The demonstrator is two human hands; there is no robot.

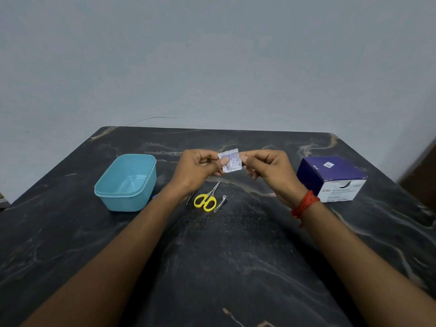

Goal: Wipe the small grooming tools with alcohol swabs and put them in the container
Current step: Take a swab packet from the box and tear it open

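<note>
A small white alcohol swab packet [231, 162] with printed text is held above the table between both hands. My left hand [199, 169] pinches its left edge and my right hand [269, 171] pinches its right edge. Below the hands lie yellow-handled scissors [207, 199], a metal nail clipper [221, 203] to their right, and thin metal tweezers [190, 197] partly hidden by my left wrist. A light blue plastic container [111, 185] stands open at the left.
A purple and white box of alcohol swabs [330, 178] stands at the right on the dark marbled table [224, 256]. A small blue object peeks out behind my left forearm beside the container. A grey wall rises behind the table.
</note>
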